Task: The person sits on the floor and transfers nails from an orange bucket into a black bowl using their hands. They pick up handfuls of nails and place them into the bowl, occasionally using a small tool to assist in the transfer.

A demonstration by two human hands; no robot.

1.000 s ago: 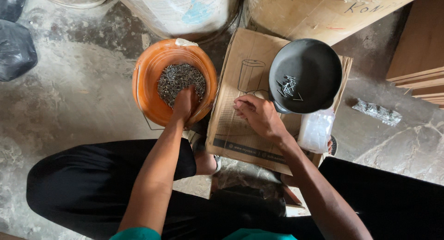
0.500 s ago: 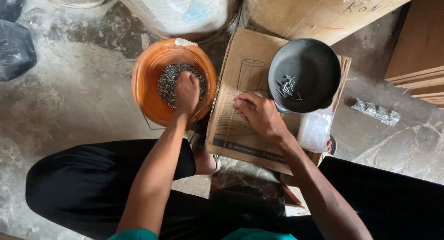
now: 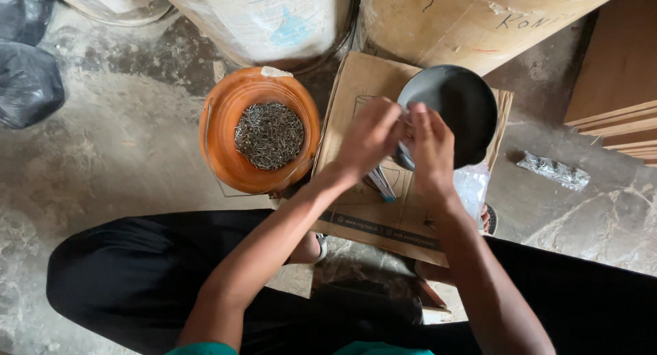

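Since a second ago the left hand (image 3: 369,137) has left the orange bowl (image 3: 222,133) of nails (image 3: 269,135), meeting the right hand (image 3: 428,146) by the black bowl (image 3: 472,102), grips pressed together, contents unseen; nails: stiff, sharp, best pinched mid-shank.

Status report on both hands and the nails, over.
Left hand and right hand meet fingertip to fingertip at the black bowl rim; grip unclear. Nail heap sits in the orange bowl, untouched. Nothing blocking.
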